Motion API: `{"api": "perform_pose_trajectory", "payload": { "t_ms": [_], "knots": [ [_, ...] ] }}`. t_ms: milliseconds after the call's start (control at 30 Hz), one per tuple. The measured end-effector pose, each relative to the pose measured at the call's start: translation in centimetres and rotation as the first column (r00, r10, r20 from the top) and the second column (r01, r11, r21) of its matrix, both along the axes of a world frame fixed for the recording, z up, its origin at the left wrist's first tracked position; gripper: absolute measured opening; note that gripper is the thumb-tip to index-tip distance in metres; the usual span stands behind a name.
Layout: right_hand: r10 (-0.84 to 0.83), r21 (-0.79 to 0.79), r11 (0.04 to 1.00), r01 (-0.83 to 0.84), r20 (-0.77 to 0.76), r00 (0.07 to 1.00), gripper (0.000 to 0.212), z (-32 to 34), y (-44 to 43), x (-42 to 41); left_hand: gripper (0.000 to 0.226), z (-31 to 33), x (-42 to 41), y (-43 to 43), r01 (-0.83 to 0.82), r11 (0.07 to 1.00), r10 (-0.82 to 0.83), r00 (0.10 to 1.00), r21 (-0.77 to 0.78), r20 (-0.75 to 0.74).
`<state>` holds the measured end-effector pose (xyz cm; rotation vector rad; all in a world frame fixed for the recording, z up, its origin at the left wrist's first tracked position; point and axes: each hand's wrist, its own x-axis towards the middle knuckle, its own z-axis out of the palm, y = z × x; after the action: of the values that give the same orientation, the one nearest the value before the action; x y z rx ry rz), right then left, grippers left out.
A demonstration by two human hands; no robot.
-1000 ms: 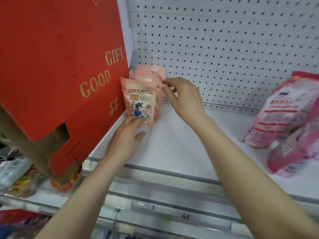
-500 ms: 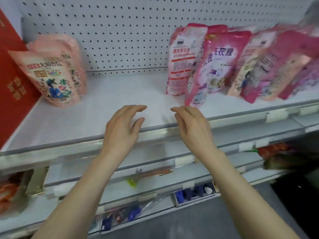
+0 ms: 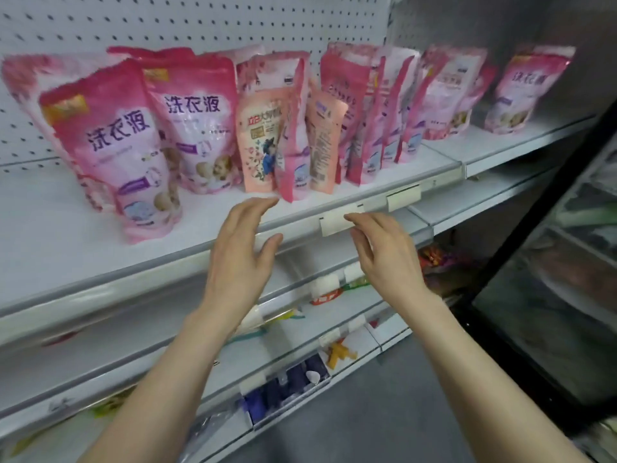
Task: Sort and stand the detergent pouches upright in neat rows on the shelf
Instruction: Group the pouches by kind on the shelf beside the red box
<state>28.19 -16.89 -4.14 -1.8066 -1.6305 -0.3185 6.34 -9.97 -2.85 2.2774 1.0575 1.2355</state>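
Note:
Several pink detergent pouches stand crowded and leaning on the white shelf (image 3: pixel 50 248). A big pink pouch (image 3: pixel 113 145) leans at the left front, another (image 3: pixel 197 121) behind it. Two smaller peach pouches stand among them, one facing forward (image 3: pixel 258 142), one turned sideways (image 3: pixel 322 145). More pink pouches (image 3: pixel 377 111) fill the right, with one (image 3: pixel 527 91) apart at the far right. My left hand (image 3: pixel 243 255) hovers with relaxed fingers at the shelf's front edge, just below the forward peach pouch. My right hand (image 3: pixel 384 248) hovers beside it, holding nothing.
A white pegboard (image 3: pixel 200 25) backs the shelf. Price tags (image 3: pixel 334 222) clip to the front rail. Lower shelves (image 3: pixel 300 329) hold small mixed goods. A dark cabinet frame (image 3: pixel 534 228) stands at the right, with grey floor below.
The view has swung right, away from the red gift box and the peach pouches at the left. Both hands have left those pouches and now hover empty before the crowded pink pouches.

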Motion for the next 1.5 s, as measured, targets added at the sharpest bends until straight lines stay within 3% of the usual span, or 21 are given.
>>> {"api": "perform_pose_trajectory", "payload": {
  "t_ms": [267,433,533,667,833,1000,1100,1200,1267,1333,1500],
  "knots": [
    [0.081,0.030,0.996,-0.079,-0.078,0.994,0.030,3.5,3.4,7.6,0.075,2.2,5.8,6.2,-0.332,0.940,0.340,0.933,-0.082,0.120],
    [0.160,0.093,0.985,-0.146,-0.159,0.974,0.033,4.9,8.2,6.3,0.059,3.2,6.2,10.9,-0.266,0.922,0.328,0.922,-0.282,0.204],
    [0.196,0.055,0.980,-0.189,-0.204,0.959,0.037,5.1,10.5,5.1,0.048,2.9,6.3,12.3,-0.296,0.914,0.348,0.923,-0.278,0.164],
    [0.139,0.065,0.990,-0.127,-0.228,0.964,0.030,5.4,13.0,4.5,0.036,2.9,5.7,13.2,-0.228,0.923,0.308,0.920,-0.310,0.241],
    [0.160,0.154,0.980,-0.122,-0.263,0.951,0.012,5.3,13.7,3.4,0.021,2.7,2.4,11.6,-0.379,0.900,0.425,0.871,-0.214,0.246],
    [0.285,0.132,0.958,-0.254,-0.366,0.886,0.020,4.7,14.0,0.9,0.024,1.9,1.2,10.0,-0.424,0.873,0.482,0.828,-0.243,0.287],
    [0.373,0.109,0.924,-0.367,-0.475,0.797,0.028,4.8,13.8,1.4,0.029,1.5,2.0,9.0,-0.403,0.869,0.486,0.804,-0.287,0.341],
    [0.434,0.186,0.899,-0.395,-0.490,0.756,0.021,4.3,13.6,3.4,0.028,1.3,2.9,8.6,-0.392,0.878,0.468,0.824,-0.274,0.320],
    [0.406,0.178,0.914,-0.365,-0.439,0.802,0.033,4.1,13.9,4.8,0.024,1.0,3.5,8.4,-0.399,0.872,0.477,0.821,-0.282,0.314],
    [0.381,0.125,0.923,-0.363,-0.405,0.831,0.060,4.0,14.5,5.4,0.021,0.8,4.1,8.2,-0.407,0.859,0.499,0.803,-0.311,0.327],
    [0.427,0.097,0.903,-0.418,-0.307,0.851,0.102,4.4,15.3,4.0,0.022,1.3,5.1,7.4,-0.375,0.860,0.498,0.764,-0.345,0.410]
  ]
}}
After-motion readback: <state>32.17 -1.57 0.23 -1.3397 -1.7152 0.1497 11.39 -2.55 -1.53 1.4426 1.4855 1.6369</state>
